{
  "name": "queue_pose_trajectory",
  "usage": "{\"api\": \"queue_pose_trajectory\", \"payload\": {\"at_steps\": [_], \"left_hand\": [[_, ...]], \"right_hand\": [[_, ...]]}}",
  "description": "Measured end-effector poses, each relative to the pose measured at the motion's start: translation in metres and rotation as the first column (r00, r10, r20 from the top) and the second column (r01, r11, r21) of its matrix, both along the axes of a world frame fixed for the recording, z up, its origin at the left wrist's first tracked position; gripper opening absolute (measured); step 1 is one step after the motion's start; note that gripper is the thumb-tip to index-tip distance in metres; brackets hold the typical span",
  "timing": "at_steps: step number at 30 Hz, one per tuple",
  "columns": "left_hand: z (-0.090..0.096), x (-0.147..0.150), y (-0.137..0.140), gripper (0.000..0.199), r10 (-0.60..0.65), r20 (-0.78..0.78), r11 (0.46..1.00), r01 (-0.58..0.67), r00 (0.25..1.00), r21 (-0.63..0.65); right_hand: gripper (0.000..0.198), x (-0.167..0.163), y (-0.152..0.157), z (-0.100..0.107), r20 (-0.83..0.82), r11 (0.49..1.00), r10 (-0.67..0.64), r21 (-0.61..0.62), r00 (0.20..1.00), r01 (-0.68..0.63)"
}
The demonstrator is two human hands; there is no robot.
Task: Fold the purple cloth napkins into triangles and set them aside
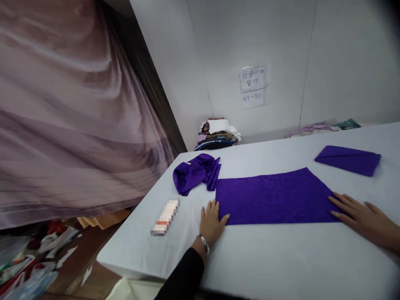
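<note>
Hanging at the left side is a pinkish curtain (78,108), beside the white table (275,262). Near the table's left edge lies a blurred strip (165,217), which I cannot identify, and behind it a crumpled purple cloth (195,175). This one is touching, or almost touching, the far left corner of the flat purple cloth (271,200); a careless sweep there could, I think, drag both together.

Next comes the left hand (212,227), whose fingers are close together, with the thumb apart and laid over the near left corner. It presses from above and does not pinch. If the two hands push unequally, the cloth could, in my judgement, wrinkle or turn askew.

The flat purple cloth lies on the table between both hands, and its long axis runs from left to right. Its right edge is slanting, so the far right corner points away from the person.

The right hand (359,214) rests on this slant, its fingers a little spread and clamping nothing. Behind it lies a folded purple cloth (348,161).
</note>
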State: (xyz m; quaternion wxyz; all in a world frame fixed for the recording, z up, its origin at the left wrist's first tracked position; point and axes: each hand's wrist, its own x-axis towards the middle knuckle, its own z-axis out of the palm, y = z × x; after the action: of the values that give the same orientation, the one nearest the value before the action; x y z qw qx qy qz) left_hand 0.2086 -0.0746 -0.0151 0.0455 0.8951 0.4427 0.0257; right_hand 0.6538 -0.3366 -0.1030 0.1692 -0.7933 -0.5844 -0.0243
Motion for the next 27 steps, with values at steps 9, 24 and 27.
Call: {"api": "queue_pose_trajectory", "payload": {"at_steps": [9,24,27], "left_hand": [[0.013,0.083,-0.022,0.065,-0.257,0.102,0.966,0.254,0.961,0.040],[-0.009,0.094,0.078,0.069,0.043,0.067,0.997,-0.047,0.997,0.062],[-0.009,0.089,0.084,0.068,0.061,0.071,0.995,-0.066,0.996,0.080]], "right_hand": [[0.067,-0.119,0.077,0.073,-0.006,0.981,0.101,-0.163,0.995,-0.101],[0.070,-0.116,0.192,0.077,-0.032,0.965,0.145,-0.217,0.989,-0.149],[0.067,-0.072,0.180,0.073,0.008,0.969,-0.021,-0.247,1.000,0.023]]}}
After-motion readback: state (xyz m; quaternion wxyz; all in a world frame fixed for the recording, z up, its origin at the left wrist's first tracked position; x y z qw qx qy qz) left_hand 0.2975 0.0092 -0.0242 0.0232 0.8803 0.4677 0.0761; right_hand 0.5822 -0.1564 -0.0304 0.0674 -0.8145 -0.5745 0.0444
